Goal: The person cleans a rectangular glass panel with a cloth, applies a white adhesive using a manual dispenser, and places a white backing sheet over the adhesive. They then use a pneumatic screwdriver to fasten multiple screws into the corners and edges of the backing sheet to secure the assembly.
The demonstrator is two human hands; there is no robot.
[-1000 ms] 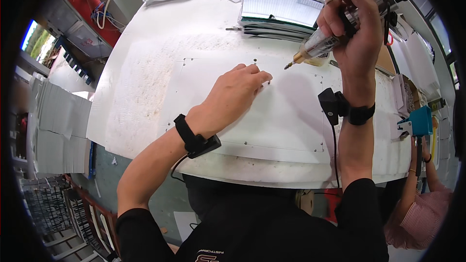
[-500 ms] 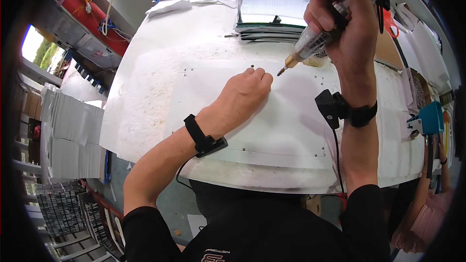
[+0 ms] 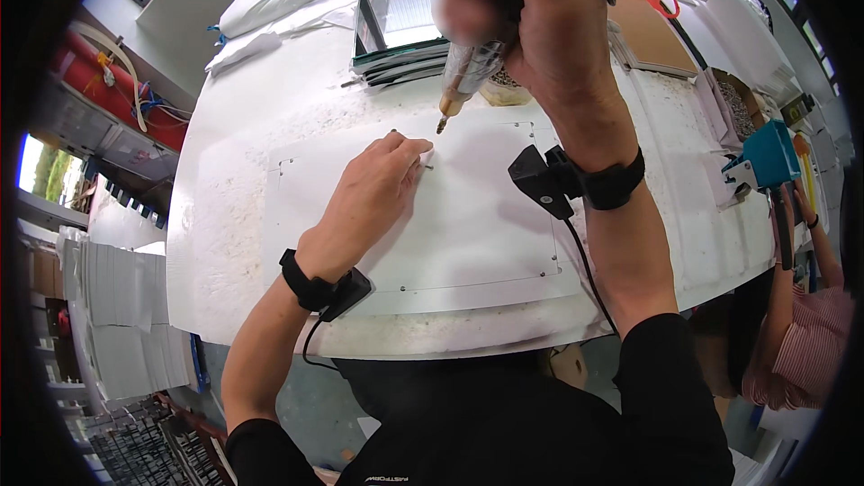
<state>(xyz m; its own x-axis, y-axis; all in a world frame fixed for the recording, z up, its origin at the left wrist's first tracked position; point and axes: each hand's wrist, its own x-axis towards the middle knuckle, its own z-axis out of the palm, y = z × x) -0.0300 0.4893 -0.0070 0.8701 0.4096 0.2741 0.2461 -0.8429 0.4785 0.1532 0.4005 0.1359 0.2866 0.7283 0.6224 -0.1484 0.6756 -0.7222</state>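
Note:
A white panel [image 3: 468,243] lies flat on the table, with small dark screw-like fittings along its edges. My left hand [image 3: 373,193] rests on it near the far edge. Its fingers are curled together, their tips partly hidden, and a small dark piece [image 3: 429,166] like a screw shows beside them. My right hand [image 3: 558,45] is wrapped around a power screwdriver [image 3: 468,72] with a clear body. The tool tilts down to the left, its bit tip just above the panel, right of my left fingers and apart from them. Blur covers some of my right fingers.
Shiny flat panels [image 3: 396,27] are stacked beyond my hands. A tub of small metal parts [image 3: 506,90] stands behind the screwdriver. At right are a box of small parts [image 3: 733,106] and a teal tool [image 3: 770,157] near a co-worker's hand. White boards [image 3: 126,306] are piled at left.
The whole view has shifted, so the table and both hands sit further left. The left fingers have shifted slightly, and the small dark piece beside them now shows. The right hand still grips the screwdriver.

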